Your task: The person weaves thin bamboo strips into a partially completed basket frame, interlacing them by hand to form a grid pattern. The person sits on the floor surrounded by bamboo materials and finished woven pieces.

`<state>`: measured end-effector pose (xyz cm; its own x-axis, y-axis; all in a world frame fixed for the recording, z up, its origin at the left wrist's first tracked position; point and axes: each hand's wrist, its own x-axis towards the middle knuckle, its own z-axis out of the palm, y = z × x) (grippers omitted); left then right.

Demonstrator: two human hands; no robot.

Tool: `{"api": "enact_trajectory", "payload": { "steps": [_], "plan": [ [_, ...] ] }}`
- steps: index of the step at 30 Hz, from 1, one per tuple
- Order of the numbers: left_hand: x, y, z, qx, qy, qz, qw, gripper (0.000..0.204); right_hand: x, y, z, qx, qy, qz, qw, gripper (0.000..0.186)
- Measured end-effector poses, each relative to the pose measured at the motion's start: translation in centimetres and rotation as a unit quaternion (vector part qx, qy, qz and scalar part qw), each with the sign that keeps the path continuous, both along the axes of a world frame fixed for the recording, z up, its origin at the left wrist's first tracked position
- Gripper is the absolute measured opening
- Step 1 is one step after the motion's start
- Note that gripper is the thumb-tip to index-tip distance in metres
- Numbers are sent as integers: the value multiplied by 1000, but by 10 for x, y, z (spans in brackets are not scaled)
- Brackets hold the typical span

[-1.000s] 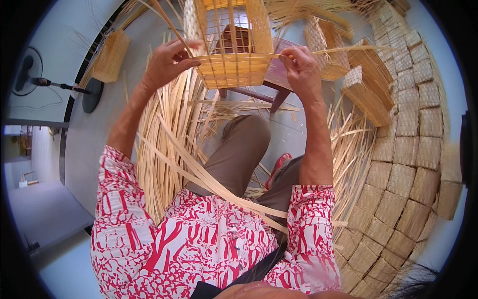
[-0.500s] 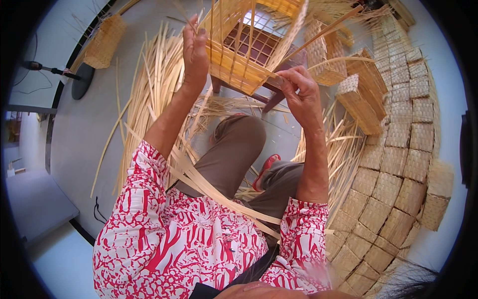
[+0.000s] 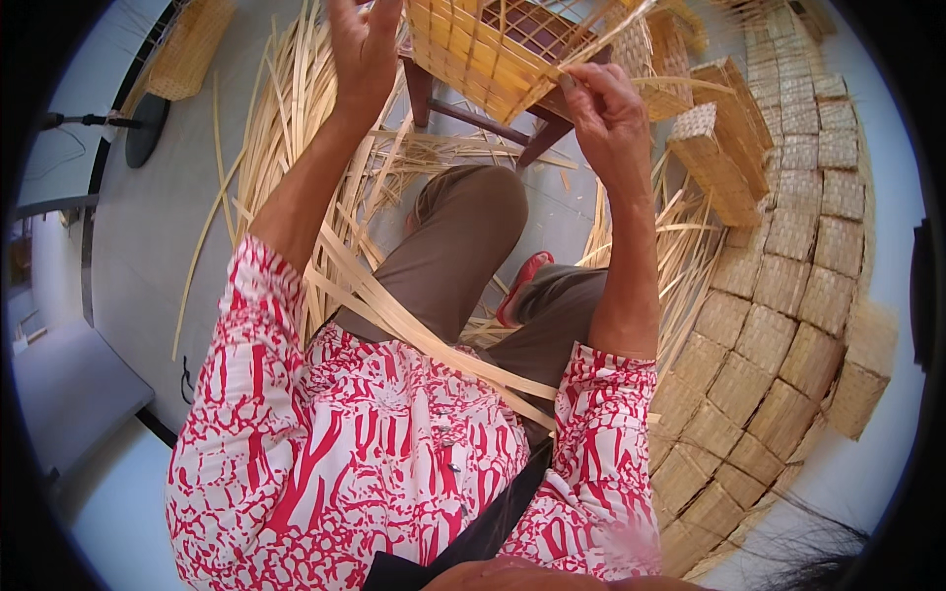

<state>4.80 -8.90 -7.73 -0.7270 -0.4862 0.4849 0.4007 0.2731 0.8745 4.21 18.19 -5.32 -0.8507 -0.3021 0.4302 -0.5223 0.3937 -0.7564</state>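
A half-woven basket of yellow bamboo strips (image 3: 478, 59) rests at the top of the view, its upper part cut off by the edge. My right hand (image 3: 609, 110) is at its near right corner, thumb and fingers pinched on a bamboo strip there. Beside the basket's left wall is my left hand (image 3: 367, 49), raised; its fingertips run out past the top edge, so their grip is hidden. Beneath the basket stands a dark reddish-brown wooden stool (image 3: 418, 94). Several pale loose strips (image 3: 394, 330) lie across my lap.
Loose bamboo strips (image 3: 281, 118) cover the floor left of my legs, with more on the right. Box-shaped woven baskets (image 3: 714, 163) stand right of the stool. Stacked woven blocks (image 3: 778, 325) line the right side. A black round stand base (image 3: 148, 128) is far left.
The basket, stool and both hands sit higher in the view, and the basket's top is now cut off. My left fingertips have left the view. My right hand stays pinched at the basket's corner.
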Motion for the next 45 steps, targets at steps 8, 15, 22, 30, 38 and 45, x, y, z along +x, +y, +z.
{"api": "enact_trajectory", "payload": {
  "steps": [8, 15, 22, 30, 38, 45],
  "plan": [
    [9, 68, 36, -421, 73, -147, 892, 21, -2, -5, 0, 53, 74, -31, 995, 10],
    [-17, 55, 32, -452, -154, -270, 836, 44, -4, -6, -2, 99, 156, -61, 981, 12],
    [17, 57, 50, -396, -52, -260, 879, 8, -6, -8, -9, 85, 205, -33, 974, 18],
    [29, 33, 45, -379, -35, -336, 862, 6, 4, -20, 3, 31, 138, 28, 990, 30],
    [34, 18, 55, -356, -80, -361, 858, 12, -7, -29, 0, 40, 185, 75, 979, 31],
    [28, 3, 46, -290, -142, -397, 859, 26, -15, -36, 0, -6, 191, 92, 977, 34]
  ]
}}
